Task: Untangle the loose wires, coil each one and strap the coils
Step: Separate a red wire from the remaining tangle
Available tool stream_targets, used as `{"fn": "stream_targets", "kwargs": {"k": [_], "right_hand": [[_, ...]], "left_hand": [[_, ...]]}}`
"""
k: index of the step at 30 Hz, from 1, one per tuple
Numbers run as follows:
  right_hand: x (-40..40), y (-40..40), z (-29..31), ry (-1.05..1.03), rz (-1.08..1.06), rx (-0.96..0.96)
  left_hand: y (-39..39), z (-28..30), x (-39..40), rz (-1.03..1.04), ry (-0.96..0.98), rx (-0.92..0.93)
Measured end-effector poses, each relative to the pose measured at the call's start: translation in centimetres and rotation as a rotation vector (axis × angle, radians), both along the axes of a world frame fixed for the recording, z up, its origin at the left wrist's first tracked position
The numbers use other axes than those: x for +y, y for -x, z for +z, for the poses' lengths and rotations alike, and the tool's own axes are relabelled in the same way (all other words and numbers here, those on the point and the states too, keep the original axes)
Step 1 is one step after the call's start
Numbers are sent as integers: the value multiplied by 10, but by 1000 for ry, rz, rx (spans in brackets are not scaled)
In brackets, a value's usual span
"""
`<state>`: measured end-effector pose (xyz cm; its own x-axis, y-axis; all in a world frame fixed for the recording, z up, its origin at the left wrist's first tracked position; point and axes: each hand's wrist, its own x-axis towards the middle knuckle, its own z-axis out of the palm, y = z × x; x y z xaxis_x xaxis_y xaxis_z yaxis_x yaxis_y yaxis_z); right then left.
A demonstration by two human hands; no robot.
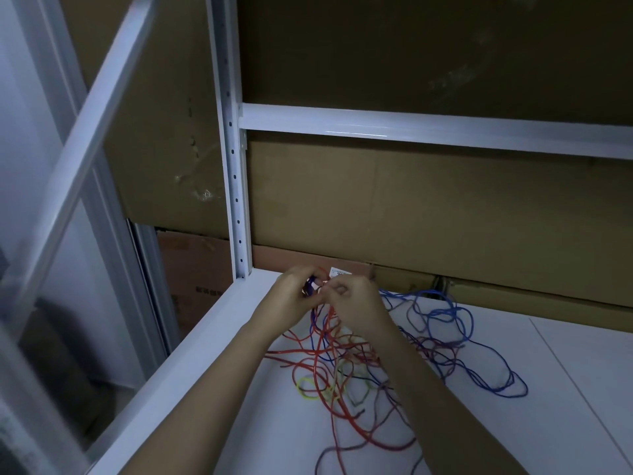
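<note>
Both forearms extended forward, left hand (290, 292) and right hand (354, 302) raised together, fingers curled, pinching

The scene is dimly lit; glare is seen on the white crossbar (359, 132) toward 12 o'clock, and edges are bent and softened.

A tangle of thin red plastic-coated wires (325, 354), blue wires (445, 323) and a yellow-green wire (310, 389) sprawls uncoiled on the white shelf (565, 389). Blue loops spread right; red strands rise from the heap toward its far left end.
</note>
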<state>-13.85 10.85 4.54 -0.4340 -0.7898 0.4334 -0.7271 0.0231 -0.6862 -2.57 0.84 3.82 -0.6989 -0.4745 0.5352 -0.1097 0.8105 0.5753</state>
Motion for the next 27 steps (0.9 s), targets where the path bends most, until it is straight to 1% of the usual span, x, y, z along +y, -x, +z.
{"fn": "stream_targets", "kwargs": {"k": [1, 2, 3, 5, 6, 7, 8, 10, 12, 14, 16, 17, 19, 20, 21, 24, 26, 27], "right_hand": [[2, 6, -1, 22, 1, -12], [4, 13, -2, 47, 14, -79], [6, 18, -3, 83, 41, -217], [6, 24, -3, 214, 115, -615], [6, 25, -3, 285, 136, -773], [6, 27, -1, 342, 137, -863], [5, 29, 1, 377, 118, -892], [7, 35, 5, 391, 13, -814], [10, 46, 6, 392, -170, -702], [13, 57, 3, 353, -345, -568], [12, 64, -4, 287, -442, -475], [12, 68, -8, 264, -488, -454], [17, 79, -14, 217, -610, -411], [21, 87, -18, 188, -661, -374], [27, 94, -21, 167, -680, -341], [37, 107, -27, 135, -665, -256], [36, 104, -27, 124, -627, -155], [35, 99, -26, 127, -569, -97]], "left_hand": [[-2, 0, -1, -5, -59, 26], [-5, 1, -2, -17, -115, 58], [-7, 2, -3, -27, -153, 83], [-9, 4, -4, -13, -210, 81], [-9, 4, -4, 4, -258, 70], [-9, 4, -4, 22, -311, 66], [-8, 4, -3, 45, -346, 59], [-9, 3, -4, 90, -372, 48], [-11, 4, -6, 122, -423, 64], [-13, 4, -8, 139, -478, 107], [-11, 2, -8, 163, -523, 126], [-10, 1, -8, 184, -570, 150], [-14, -1, -14, 254, -685, 260], [-19, -2, -19, 296, -713, 310], [-24, -3, -26, 336, -694, 329], [-35, -4, -40, 397, -585, 217], [-32, -4, -42, 395, -567, 98], [-27, -2, -40, 376, -563, 12]]}}
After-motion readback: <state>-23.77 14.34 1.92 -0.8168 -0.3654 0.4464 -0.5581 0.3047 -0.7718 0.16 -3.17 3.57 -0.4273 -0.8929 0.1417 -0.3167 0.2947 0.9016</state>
